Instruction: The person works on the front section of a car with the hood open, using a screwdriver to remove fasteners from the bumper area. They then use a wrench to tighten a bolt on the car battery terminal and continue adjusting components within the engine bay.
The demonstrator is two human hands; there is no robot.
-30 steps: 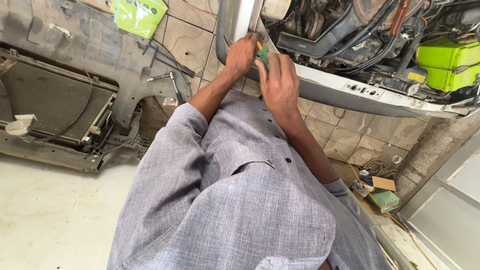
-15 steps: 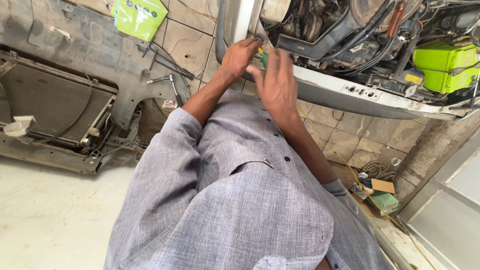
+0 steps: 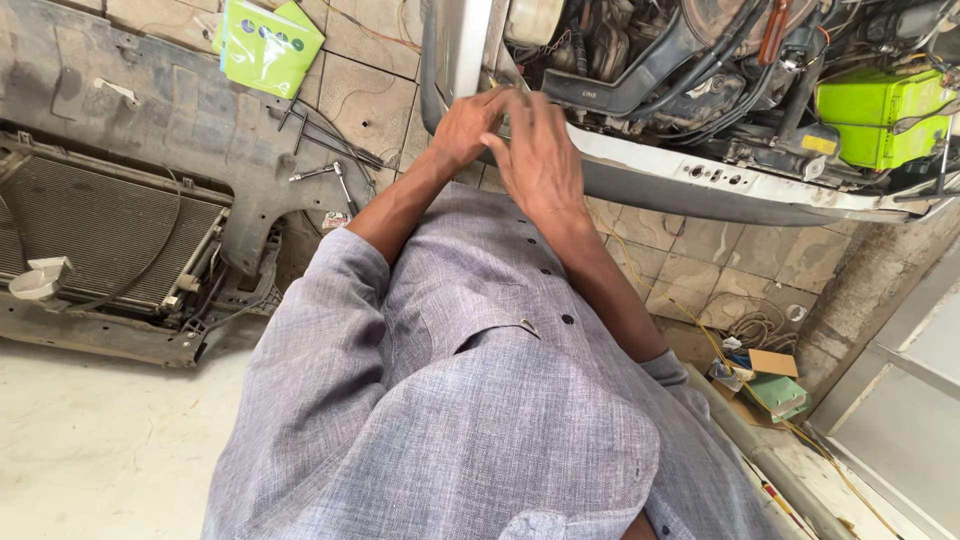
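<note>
Tiled floor [image 3: 380, 85] carries a removed radiator [image 3: 95, 235] and a green box [image 3: 265, 45] at the left, with loose wrenches [image 3: 325, 170] beside them. Both hands meet at the car's front panel [image 3: 700, 190]: the left hand [image 3: 465, 125] pinches something small and greenish (mostly hidden), and the right hand [image 3: 540, 155] covers it, so I cannot tell its grip. Judging by the bare engine bay [image 3: 700, 70] and green battery [image 3: 875, 115] at right, stripping looks well along, this fitting unfinished.
</note>
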